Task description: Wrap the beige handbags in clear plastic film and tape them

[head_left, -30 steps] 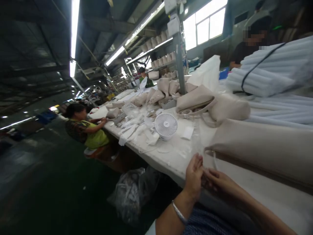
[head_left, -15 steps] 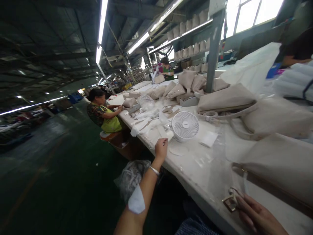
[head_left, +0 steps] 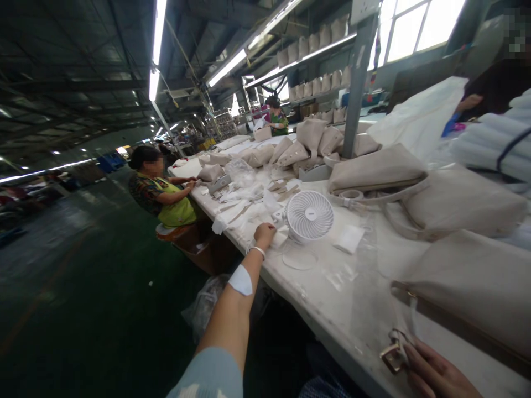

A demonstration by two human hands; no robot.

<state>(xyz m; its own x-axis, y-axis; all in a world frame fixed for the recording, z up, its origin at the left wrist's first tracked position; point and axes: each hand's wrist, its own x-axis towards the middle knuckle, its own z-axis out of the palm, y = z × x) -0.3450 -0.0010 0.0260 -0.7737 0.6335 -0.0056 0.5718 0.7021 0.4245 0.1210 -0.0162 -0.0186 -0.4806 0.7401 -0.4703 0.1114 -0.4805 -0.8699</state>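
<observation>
My left hand [head_left: 264, 236] reaches far out over the table edge, beside the base of a white round fan [head_left: 310, 215]. Its fingers are bent together at a pale, paper-like piece [head_left: 281, 236]; whether they grip that piece or something smaller is unclear. My right hand [head_left: 437, 369], low at the right, closes on a narrow strap with a gold-coloured buckle [head_left: 392, 358]. The buckle sticks out past the fingertips. Just above this hand lies a large beige bag [head_left: 473, 282] with a brown edge.
More beige bags [head_left: 377, 168] are heaped along the table [head_left: 332, 298]. Clear plastic and scraps [head_left: 244, 199], a tape roll [head_left: 351, 194] and a white packet [head_left: 349, 239] lie about. A grey post [head_left: 357, 83] rises behind. A co-worker [head_left: 160, 190] sits at the left edge.
My left hand has moved forward, from in front of the fan to the pale piece at its base; more of my arm shows. The right hand still holds the buckled strap.
</observation>
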